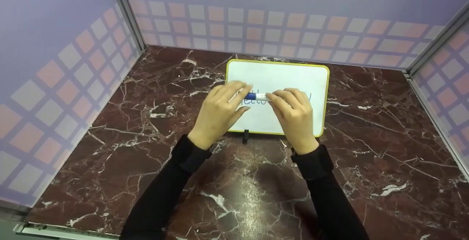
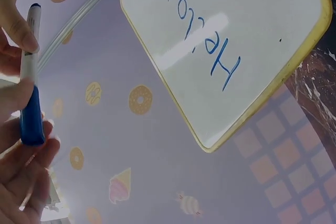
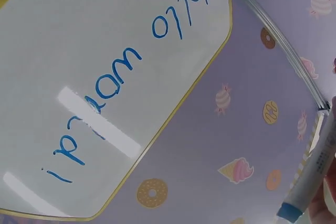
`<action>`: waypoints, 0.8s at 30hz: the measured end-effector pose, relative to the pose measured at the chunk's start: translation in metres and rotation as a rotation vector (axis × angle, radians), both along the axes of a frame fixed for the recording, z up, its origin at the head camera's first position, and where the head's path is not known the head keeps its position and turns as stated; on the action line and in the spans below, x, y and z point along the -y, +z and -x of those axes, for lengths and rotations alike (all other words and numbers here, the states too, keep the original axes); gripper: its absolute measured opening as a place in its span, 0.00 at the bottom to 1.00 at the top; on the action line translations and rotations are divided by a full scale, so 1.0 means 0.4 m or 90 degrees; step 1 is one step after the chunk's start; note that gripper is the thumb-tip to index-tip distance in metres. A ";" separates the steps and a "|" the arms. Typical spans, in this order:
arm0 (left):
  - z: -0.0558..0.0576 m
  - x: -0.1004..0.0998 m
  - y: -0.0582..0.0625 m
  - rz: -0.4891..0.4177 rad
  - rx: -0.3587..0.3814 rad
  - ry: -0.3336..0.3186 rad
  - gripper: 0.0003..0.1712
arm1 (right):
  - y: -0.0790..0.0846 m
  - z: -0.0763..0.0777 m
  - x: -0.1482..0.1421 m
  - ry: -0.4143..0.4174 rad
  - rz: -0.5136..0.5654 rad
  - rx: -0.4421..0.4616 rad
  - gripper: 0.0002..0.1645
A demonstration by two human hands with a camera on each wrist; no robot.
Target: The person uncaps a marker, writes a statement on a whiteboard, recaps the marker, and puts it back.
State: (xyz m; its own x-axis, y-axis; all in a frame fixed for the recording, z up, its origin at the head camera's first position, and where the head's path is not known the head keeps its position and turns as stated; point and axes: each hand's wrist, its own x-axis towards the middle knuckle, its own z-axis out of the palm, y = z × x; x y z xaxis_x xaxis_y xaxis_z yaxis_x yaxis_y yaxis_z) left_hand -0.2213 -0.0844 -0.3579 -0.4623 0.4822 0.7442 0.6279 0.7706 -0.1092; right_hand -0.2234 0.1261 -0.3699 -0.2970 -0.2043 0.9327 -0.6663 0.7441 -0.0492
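A white marker with a blue cap (image 1: pixel 261 96) lies level between my two hands, above a whiteboard (image 1: pixel 278 75). My right hand (image 1: pixel 293 110) pinches the white barrel near its tail end. At the other end, my left hand (image 1: pixel 221 110) has its thumb and fingers around the blue cap (image 2: pixel 32 116), which is still on the barrel. Close up in the right wrist view, the marker (image 3: pixel 314 174) shows a blue tail end. Yellow-edged, the board carries "Hello world!" (image 3: pixel 107 85) in blue handwriting, partly covered by my hands in the head view.
A small black piece (image 1: pixel 246 136) sticks out at the board's lower edge. Under everything is a dark red marbled tabletop (image 1: pixel 146 166). Lilac panels (image 1: pixel 274 31) with pink and white squares enclose the back and both sides, joined by metal posts (image 1: pixel 128 16).
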 end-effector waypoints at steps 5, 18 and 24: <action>0.011 0.022 0.014 -0.009 0.124 0.094 0.46 | 0.030 0.004 -0.067 -0.034 0.095 0.049 0.09; 0.049 0.077 -0.004 -0.046 0.297 0.240 0.44 | -0.001 0.020 -0.419 -0.346 0.219 0.488 0.14; 0.053 0.084 -0.009 -0.056 0.322 0.244 0.44 | -0.076 0.043 -0.500 -0.410 0.182 0.724 0.19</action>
State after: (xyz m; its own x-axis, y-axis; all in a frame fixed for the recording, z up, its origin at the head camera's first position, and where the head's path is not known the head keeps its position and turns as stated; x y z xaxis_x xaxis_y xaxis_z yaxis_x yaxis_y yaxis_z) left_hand -0.2424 -0.1179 -0.3615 -0.8942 0.1600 0.4181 0.2634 0.9432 0.2023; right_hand -0.2406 0.3262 -0.4002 -0.9009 0.4243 0.0913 0.3119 0.7791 -0.5438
